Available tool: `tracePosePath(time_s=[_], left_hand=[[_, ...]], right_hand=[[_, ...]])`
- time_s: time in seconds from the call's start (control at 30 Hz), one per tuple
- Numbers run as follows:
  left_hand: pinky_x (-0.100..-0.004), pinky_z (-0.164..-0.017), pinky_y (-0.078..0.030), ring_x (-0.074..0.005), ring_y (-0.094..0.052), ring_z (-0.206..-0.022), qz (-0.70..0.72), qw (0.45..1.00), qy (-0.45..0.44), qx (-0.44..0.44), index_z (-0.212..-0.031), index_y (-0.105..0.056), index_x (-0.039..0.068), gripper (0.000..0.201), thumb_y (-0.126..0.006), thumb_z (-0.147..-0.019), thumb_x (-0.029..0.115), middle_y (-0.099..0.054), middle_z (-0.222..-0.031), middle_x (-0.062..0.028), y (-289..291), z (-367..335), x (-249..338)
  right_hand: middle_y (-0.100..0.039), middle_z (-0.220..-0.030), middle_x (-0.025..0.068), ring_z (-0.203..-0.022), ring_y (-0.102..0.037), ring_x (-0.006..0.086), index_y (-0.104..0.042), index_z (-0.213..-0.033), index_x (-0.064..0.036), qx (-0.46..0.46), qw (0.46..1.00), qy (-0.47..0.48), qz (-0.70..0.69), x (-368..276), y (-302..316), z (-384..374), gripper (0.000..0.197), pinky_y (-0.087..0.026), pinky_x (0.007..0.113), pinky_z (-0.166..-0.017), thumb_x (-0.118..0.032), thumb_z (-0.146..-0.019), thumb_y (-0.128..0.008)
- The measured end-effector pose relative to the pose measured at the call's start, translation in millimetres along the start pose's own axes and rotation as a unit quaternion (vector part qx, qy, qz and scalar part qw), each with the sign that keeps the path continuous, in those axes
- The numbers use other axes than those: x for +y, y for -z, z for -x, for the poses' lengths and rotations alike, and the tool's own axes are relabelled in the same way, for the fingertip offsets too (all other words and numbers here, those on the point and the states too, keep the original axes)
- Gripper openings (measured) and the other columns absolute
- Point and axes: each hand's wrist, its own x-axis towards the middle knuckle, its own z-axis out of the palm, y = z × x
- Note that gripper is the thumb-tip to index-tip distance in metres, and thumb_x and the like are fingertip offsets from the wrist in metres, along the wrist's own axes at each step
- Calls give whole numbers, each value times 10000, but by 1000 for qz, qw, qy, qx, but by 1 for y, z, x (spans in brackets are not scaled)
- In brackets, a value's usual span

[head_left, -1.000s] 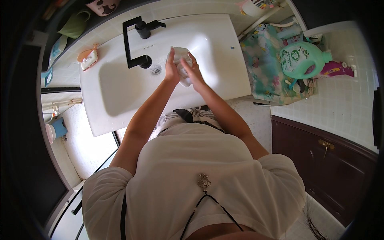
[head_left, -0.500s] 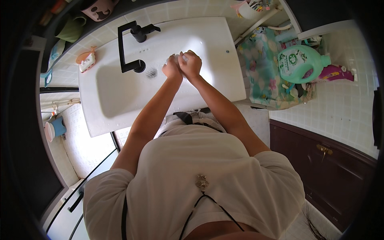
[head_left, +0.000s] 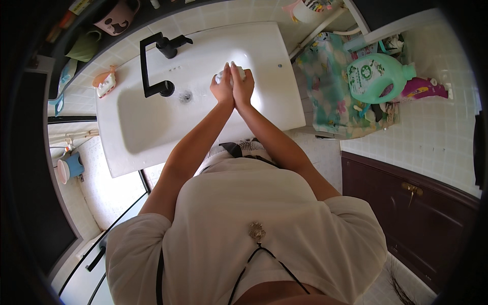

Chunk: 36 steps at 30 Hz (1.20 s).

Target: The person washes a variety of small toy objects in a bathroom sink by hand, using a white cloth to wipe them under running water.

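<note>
1. Both hands are pressing together over the white sink basin (head_left: pixel 152 117), the left hand (head_left: pixel 222 87) and the right hand (head_left: pixel 243 86) lying side by side with their fingers closing around a small white object (head_left: pixel 231 75); only a little of it is peeking out above the fingertips, so I cannot tell what it is.
2. Both forearms are reaching straight up from the lower middle of the view and meeting at the wrists, just right of the drain (head_left: pixel 185 95).
3. Just left of the hands, a black faucet (head_left: pixel 157 63) is standing at the back edge of the basin, its spout bending over the bowl.
4. An orange-and-white soap holder (head_left: pixel 105 84) is sitting on the tiled ledge at the basin's left corner.
5. A pale cup with a dark cartoon print (head_left: pixel 117 18) and a green cup (head_left: pixel 84 48) are standing on the dark shelf behind the sink.
6. Well to the right, a mint-green detergent jug with a round label (head_left: pixel 378 76) is lying on its side, touching a magenta bottle (head_left: pixel 422 89) behind it.
7. A floral turquoise cloth (head_left: pixel 330 96) is hanging between the sink and the jug.
8. A blue mug (head_left: pixel 68 166) is hanging at the far left, below the basin.
9. A dark brown cabinet with a brass knob (head_left: pixel 412 189) is showing at the lower right.
</note>
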Motion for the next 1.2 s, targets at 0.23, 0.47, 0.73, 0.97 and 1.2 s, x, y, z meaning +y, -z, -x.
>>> tracePosePath(time_s=[0.23, 0.47, 0.73, 0.97, 1.2], left_hand=[[-325, -550, -452, -191, -539, -550, -311, 934, -174, -4, -739, -625, -46, 296, -595, -775, 247, -610, -621, -138, -17, 0, -28], [-353, -582, -452, -286, -568, -577, -342, 897, -252, -118, -780, -622, -28, 315, -556, -798, 279, -608, -686, -176, -59, 12, -50], [-647, -1008, -54, -383, 4, -1350, -596, 701, -216, -327, -1373, -241, 241, 656, -540, -825, 443, -180, -1437, -110, -61, 13, -81], [-407, -1013, -292, -303, -338, -1262, -244, 905, -82, -339, -1327, -317, 44, 643, -567, -799, 312, -387, -1334, -166, -29, -18, -74], [-265, -666, -498, -144, -633, -734, -322, 930, -153, -92, -970, -639, 47, 269, -568, -735, -63, -649, -777, -77, 48, -19, -19]], right_hand=[[-566, -589, 131, -506, -528, 264, -539, -623, -9, 112, 975, 127, 146, 4, 49, -11, 369, -416, 373, -498, -311, -836, -548], [-521, -508, 129, -433, -467, 247, -542, -601, -12, 133, 960, 198, 144, 2, 104, -39, 309, -384, 356, -453, -223, -826, -569], [-550, -1042, 177, -970, -534, 331, -561, -991, -52, 55, 820, 307, 479, 5, 176, -60, 260, -421, 421, -776, -221, -794, -566], [-497, -1206, 190, -1126, -475, 312, -440, -1208, -10, -272, 930, 177, 170, -31, 39, -85, 513, -370, 378, -944, -172, -745, -591], [-461, -1253, 250, -1175, -449, 329, -358, -1279, 44, -354, 926, 3, 132, 4, -124, -134, 787, -369, 340, -944, -237, -609, -662]])
